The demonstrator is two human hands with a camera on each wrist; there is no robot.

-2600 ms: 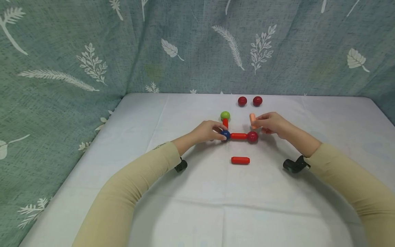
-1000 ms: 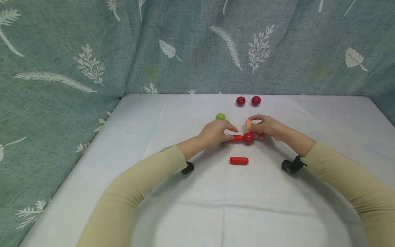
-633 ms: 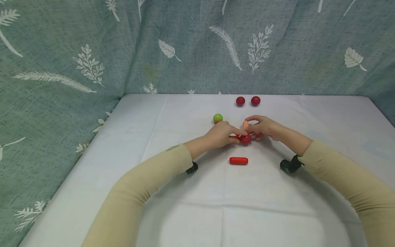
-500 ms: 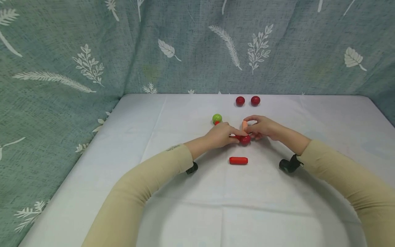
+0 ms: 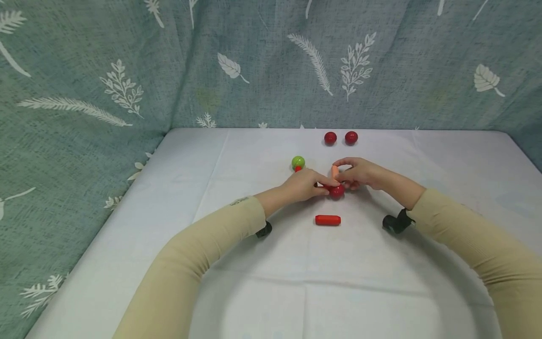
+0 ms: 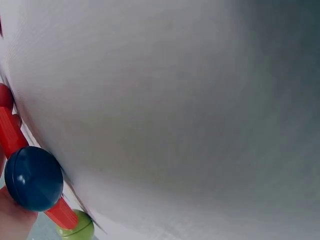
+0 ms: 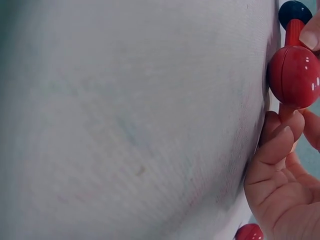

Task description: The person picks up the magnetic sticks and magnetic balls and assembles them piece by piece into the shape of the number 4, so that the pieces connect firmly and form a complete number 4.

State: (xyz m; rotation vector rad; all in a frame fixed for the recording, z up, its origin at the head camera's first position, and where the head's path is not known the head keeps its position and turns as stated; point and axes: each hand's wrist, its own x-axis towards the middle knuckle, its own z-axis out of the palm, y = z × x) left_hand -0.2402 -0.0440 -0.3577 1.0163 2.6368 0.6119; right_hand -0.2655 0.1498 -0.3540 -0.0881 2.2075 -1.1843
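Observation:
My left hand (image 5: 302, 184) pinches a red rod (image 7: 294, 32) of a ball-and-rod building toy, close to the red ball (image 5: 336, 191) at its end. In the left wrist view, a blue ball (image 6: 34, 178) joins this rod to a second red rod (image 6: 62, 214), which leads to a green ball (image 5: 298, 162). My left hand hides the blue ball in the head view. My right hand (image 5: 360, 173) pinches an upright-looking orange rod (image 5: 335, 172) just behind the red ball. Its lower end seems to meet the ball, though fingers partly cover the contact.
A loose red rod (image 5: 328, 220) lies in front of the hands on the white cloth (image 5: 271, 292). Two dark red balls, a left one (image 5: 330, 138) and a right one (image 5: 351, 137), sit near the back edge. A patterned curtain (image 5: 254, 61) hangs behind.
My left hand has gone from the blue ball rightward along the red rod to the red ball. My right hand has brought the orange rod down to that ball; the joined pieces have shifted slightly left.

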